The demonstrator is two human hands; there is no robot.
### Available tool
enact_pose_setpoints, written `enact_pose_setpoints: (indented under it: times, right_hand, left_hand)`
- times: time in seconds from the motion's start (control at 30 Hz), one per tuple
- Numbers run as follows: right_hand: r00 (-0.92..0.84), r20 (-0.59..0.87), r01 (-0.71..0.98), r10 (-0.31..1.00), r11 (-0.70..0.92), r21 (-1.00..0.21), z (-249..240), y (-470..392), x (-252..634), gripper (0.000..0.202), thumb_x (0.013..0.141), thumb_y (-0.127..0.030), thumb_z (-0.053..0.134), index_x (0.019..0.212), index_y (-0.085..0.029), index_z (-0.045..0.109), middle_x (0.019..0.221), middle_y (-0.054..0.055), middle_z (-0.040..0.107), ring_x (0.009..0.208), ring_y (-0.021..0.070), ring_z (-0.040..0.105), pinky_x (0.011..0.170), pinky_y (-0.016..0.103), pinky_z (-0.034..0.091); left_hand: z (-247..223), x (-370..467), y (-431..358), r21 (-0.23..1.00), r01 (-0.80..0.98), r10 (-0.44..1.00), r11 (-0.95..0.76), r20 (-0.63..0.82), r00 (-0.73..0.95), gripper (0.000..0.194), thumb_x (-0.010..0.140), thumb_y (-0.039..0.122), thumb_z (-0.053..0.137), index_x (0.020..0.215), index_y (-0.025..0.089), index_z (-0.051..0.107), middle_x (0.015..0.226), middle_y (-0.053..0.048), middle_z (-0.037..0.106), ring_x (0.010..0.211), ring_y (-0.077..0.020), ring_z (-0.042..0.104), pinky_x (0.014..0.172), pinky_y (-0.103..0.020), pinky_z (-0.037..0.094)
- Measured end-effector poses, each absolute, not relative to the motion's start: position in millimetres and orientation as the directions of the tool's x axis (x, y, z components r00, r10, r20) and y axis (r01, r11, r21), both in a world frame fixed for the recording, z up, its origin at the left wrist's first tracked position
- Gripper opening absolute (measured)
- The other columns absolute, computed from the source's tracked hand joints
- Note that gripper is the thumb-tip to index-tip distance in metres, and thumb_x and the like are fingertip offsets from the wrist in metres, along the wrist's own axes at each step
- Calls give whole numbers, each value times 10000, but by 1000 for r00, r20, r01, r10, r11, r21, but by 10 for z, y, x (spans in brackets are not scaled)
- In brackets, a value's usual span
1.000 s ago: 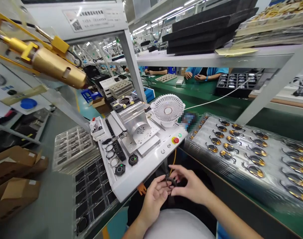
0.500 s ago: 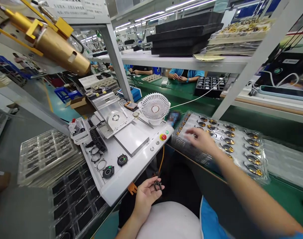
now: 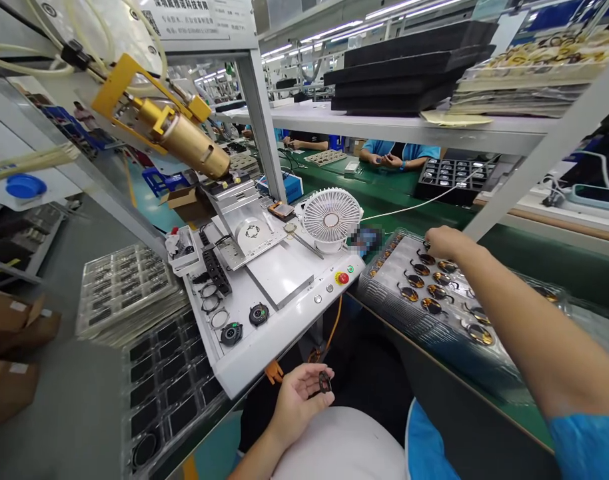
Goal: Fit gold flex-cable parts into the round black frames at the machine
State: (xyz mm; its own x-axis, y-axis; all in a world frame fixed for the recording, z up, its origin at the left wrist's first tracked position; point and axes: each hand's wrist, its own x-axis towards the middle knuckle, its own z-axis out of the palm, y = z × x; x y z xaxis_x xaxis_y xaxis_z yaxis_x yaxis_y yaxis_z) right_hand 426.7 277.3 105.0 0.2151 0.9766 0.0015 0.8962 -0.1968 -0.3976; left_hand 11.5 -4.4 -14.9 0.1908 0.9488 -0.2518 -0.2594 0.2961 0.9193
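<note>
Near my lap, my left hand [image 3: 304,397] holds a small dark ring-shaped part [image 3: 325,382] between its fingers. My right hand [image 3: 443,241] reaches to the far edge of a clear tray [image 3: 384,283] at the right; its fingers are pressed together over a dark round part, and what they grip is too small to name. Rows of round amber-and-black parts [image 3: 437,291] with thin tails lie in that tray. Two black round modules [image 3: 258,314] and several thin rings [image 3: 219,319] rest on the white machine bed [image 3: 279,333].
A white fan [image 3: 331,219] and red button [image 3: 342,278] are on the machine. A gold cylinder [image 3: 194,143] hangs at upper left. Stacked trays [image 3: 129,287] stand left. Other people's hands [image 3: 389,160] show across the green bench.
My right hand has moved from above the tray's near left part to its far edge, fingers now closed. My left hand keeps the dark ring. The view has shifted left.
</note>
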Motion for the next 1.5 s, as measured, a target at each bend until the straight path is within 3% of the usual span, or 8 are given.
enact_pose_setpoints:
  times: [0.2,0.4,0.53,0.8,0.93,1.1,1.33,1.5]
  right_hand:
    - [242,124,835,962,-142,-532,1132,2480,4263,101,750,-159,763,769,-180,665,723,136,667,841,344,709,830,491,539]
    - [-67,30,277,997,47,-960,753,1315,3218,556,828,-365,670,1361,-233,584,995,68,628,602,189,656,561,368,594]
    - [-218,46,35,975,55,-998,459,684,2413,387,894,-376,665,1250,-226,694,933,43,612,748,190,655,645,336,604]
    - [-224,270,109,936,300,-948,334,556,2119,264,983,-299,589,1165,-272,779,1001,77,594,814,189,616,619,293,563]
    - [-340,195,73,920,232,-970,326,538,2133,327,988,-336,601,1288,-298,724,1005,68,567,835,195,623,650,316,614]
    - [-337,248,42,908,278,-960,294,487,2112,200,999,-320,611,1080,-270,787,991,58,570,771,166,636,626,299,596]
    - [-377,369,182,850,458,-870,447,554,2074,212,997,-327,599,835,-219,682,1037,95,621,877,214,643,711,341,555]
    - [-233,187,236,954,242,-941,687,1197,1881,185,975,-359,579,861,-236,503,740,12,628,632,173,593,585,279,499]
  left_hand:
    - [-142,136,-25,890,-315,936,330,-266,229,489,649,269,963,1076,167,747,1137,-162,787,1086,-318,749,994,-477,571]
    - [-29,191,49,885,-369,919,285,-142,368,626,615,225,978,1192,196,735,1313,-182,706,1032,-289,757,866,-373,592]
    - [128,264,155,891,-386,890,238,-41,455,806,545,227,1007,1292,264,706,1623,-184,409,999,-296,766,791,-364,594]
    - [100,104,89,862,-414,887,292,-81,455,885,618,283,984,1411,201,600,985,-116,772,1005,-300,750,820,-366,558]
    - [80,52,27,871,-401,901,284,-99,422,854,600,294,989,1370,215,626,1147,-142,740,994,-297,751,810,-369,566]
    - [123,44,2,816,-475,906,330,-134,401,930,544,411,1003,1381,286,617,1474,-170,574,921,-251,764,774,-325,557]
    - [149,19,59,755,-534,910,381,-204,361,825,558,401,997,1288,166,696,992,-101,767,945,-278,762,782,-296,514]
    - [175,-33,94,758,-552,935,347,-232,269,835,599,428,969,1320,130,670,966,-114,782,985,-265,743,822,-294,490]
